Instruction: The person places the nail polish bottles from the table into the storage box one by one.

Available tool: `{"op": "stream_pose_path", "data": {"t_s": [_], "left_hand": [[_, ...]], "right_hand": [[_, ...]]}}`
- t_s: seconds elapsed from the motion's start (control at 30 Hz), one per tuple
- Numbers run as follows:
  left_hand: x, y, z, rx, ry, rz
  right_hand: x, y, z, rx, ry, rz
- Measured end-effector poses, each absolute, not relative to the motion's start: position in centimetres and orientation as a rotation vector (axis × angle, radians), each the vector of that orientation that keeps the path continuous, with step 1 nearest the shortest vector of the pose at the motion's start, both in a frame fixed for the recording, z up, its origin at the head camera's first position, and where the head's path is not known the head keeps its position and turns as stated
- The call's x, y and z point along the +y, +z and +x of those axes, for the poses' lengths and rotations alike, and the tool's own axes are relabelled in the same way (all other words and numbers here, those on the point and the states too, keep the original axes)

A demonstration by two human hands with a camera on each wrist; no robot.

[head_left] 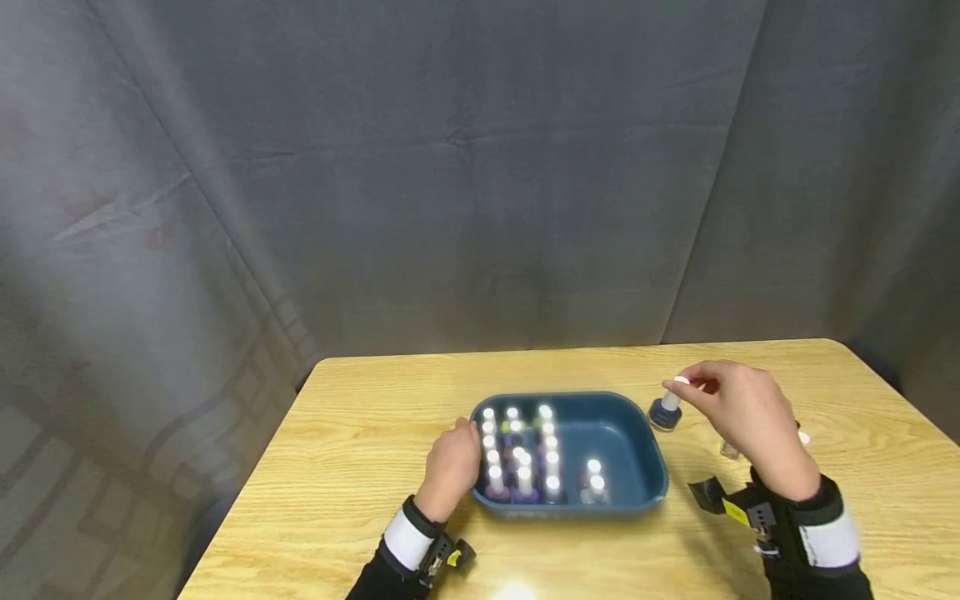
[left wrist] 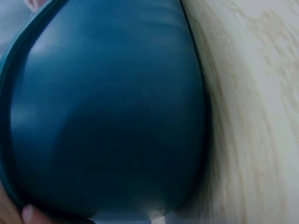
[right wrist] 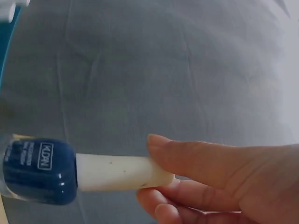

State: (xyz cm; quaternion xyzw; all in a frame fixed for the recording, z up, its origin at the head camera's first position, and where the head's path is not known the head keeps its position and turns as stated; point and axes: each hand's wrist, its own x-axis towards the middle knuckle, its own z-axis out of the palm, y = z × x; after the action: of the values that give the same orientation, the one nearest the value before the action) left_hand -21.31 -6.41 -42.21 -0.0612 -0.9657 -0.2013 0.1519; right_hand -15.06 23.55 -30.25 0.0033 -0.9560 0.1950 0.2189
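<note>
My right hand (head_left: 753, 417) pinches the white cap of a dark blue nail polish bottle (head_left: 665, 414) between thumb and fingers. That bottle is held just right of a teal plastic basin (head_left: 607, 442), tilted, glass end down. The right wrist view shows its white cap (right wrist: 119, 172) and printed blue glass (right wrist: 39, 172) close up. My left hand (head_left: 453, 458) grips the basin's left rim. In the left wrist view the basin's outer wall (left wrist: 117, 102) fills most of the picture, with fingertips (left wrist: 33, 214) at the lower left. White-capped nail polish bottles (head_left: 524, 483) stand in rows inside the basin's left half.
Two bottles with white caps (head_left: 595, 483) stand near the middle of the basin's front side. Partly hidden by my right hand, another bottle (head_left: 729, 450) is on the wooden table (head_left: 360, 467), and a white cap (head_left: 804, 437) shows beyond the wrist. A grey curtain (head_left: 480, 183) hangs behind.
</note>
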Motion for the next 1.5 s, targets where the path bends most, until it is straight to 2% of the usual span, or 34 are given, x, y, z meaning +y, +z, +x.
{"op": "stream_pose_path", "data": {"t_s": [0.33, 0.57, 1.5], "left_hand": [[-6.3, -42.2, -21.2, -2.773, -0.592, -0.182], [-6.3, -42.2, -21.2, -2.776, -0.597, -0.180], [-6.3, -42.3, -21.2, -2.757, -0.569, -0.198]], "right_hand": [[17.9, -31.6, -16.4, -2.669, 0.561, 0.228], [16.1, -33.2, -16.8, -2.762, 0.546, 0.238], [15.2, -34.8, -16.8, -2.925, 0.475, 0.214]]}}
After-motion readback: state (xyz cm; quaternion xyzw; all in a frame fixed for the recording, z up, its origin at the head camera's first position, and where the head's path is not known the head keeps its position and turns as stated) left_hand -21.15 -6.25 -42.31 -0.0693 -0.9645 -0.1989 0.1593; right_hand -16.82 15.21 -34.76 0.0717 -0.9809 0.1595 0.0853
